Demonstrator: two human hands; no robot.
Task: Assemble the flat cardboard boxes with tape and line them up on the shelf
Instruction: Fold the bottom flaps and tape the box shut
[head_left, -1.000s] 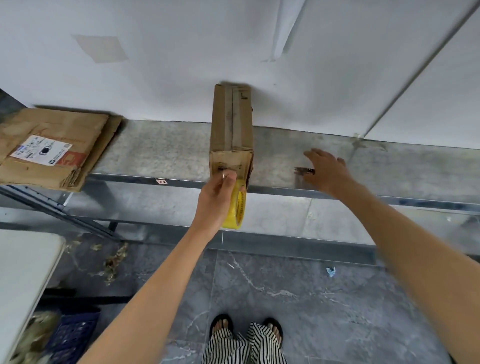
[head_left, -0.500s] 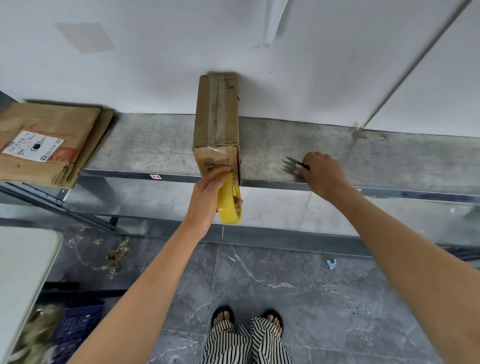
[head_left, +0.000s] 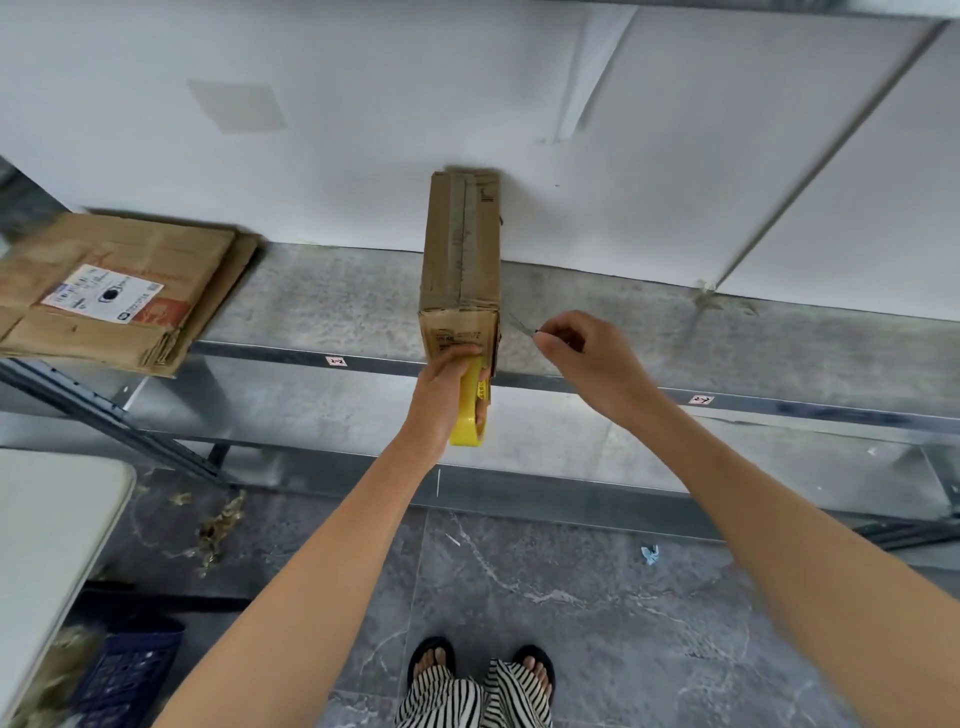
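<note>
Head: our right hand (head_left: 582, 358) pinches the cutter (head_left: 519, 323), now off the shelf (head_left: 322, 306). Left hand (head_left: 441, 389) grips tape roll (head_left: 470, 418); box (head_left: 460, 249) runs front-edge-to-wall lengthwise.

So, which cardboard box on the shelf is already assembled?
The upright box touching the yellow tape roll; the flat boxes at the left lie folded.

Bright, even, soft light, no glare. White wall (head_left: 363, 78) nearly washed out. Short soft shadows on the wall behind box (head_left: 460, 249) & flat cardboard (head_left: 114, 291). Centre fairly sharp; left edge & near-left crate (head_left: 124, 675) smeared w/ blur. Wide-angle bend: shelf (head_left: 337, 312) edge slopes, wall seams at right lean.
</note>
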